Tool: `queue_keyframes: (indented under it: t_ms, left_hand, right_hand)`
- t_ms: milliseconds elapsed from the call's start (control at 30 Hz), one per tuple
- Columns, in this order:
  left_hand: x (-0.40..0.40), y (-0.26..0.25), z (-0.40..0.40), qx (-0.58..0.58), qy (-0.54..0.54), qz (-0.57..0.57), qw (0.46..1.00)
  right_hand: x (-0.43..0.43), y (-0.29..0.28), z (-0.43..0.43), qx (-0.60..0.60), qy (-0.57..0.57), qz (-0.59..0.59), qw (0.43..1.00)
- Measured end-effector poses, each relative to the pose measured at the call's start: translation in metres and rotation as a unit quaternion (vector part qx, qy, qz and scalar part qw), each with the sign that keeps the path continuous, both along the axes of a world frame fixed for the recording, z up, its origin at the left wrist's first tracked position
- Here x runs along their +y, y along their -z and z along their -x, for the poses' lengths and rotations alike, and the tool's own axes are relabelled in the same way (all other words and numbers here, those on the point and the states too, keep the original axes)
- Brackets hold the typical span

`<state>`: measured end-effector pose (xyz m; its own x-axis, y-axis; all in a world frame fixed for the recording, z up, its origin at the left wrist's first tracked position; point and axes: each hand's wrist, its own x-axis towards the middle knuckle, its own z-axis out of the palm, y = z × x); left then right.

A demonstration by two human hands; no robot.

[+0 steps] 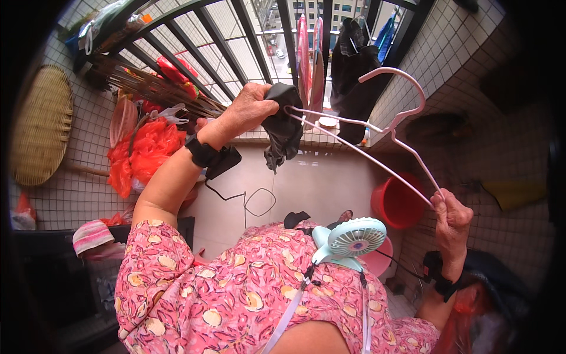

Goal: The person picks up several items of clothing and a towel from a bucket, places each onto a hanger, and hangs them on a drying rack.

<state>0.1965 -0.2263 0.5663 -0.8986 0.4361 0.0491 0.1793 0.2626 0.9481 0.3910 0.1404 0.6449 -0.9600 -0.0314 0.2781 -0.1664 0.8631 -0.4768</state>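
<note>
Bunched dark grey cloth [283,121], which looks like a small garment, hangs from my left hand [253,108]. One end of a pale pink clothes hanger [367,166] lies against that cloth; whether it is inside the fabric I cannot tell. My right hand [453,217] grips the hanger's other end, and its hook [413,84] points up and away from me. Both hands are raised in front of my body, above the tiled floor. A strapped device sits on each wrist.
Beyond stands a dark metal railing [212,40] with a black garment [356,84] hanging there. Red plastic bags [152,150] and a woven basket [43,126] are at the left. A red bucket [398,201] stands right. A mint-green fan [356,241] hangs at my chest.
</note>
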Motion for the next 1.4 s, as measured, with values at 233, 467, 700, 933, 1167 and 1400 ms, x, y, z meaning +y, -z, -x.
queue_keyframes:
  t_ms: [233, 467, 700, 933, 1167, 1400]
  left_hand:
    - [0.036, -0.023, -0.017, 0.105, 0.067, 0.002, 0.992]
    - [0.054, -0.067, -0.007, 0.143, 0.086, 0.060, 0.984]
    - [0.093, -0.095, -0.013, 0.187, 0.073, 0.050, 0.978]
    - [0.104, -0.100, -0.026, 0.213, 0.097, 0.076, 0.969]
    - [0.068, -0.073, -0.018, 0.120, 0.037, 0.116, 0.985]
    - [0.048, -0.040, -0.017, 0.219, 0.046, 0.078, 0.972]
  right_hand:
    - [-0.044, 0.033, 0.042, 0.024, -0.068, 0.003, 0.997]
    - [-0.005, 0.080, 0.087, -0.206, -0.106, 0.548, 0.804]
    - [-0.025, 0.155, 0.092, -0.254, 0.096, 0.545, 0.793]
    - [-0.044, 0.174, 0.110, -0.261, 0.046, 0.614, 0.744]
    - [0.021, 0.145, 0.106, -0.100, -0.012, 0.793, 0.601]
    - [-0.001, 0.114, 0.117, 0.129, 0.126, 0.634, 0.752]
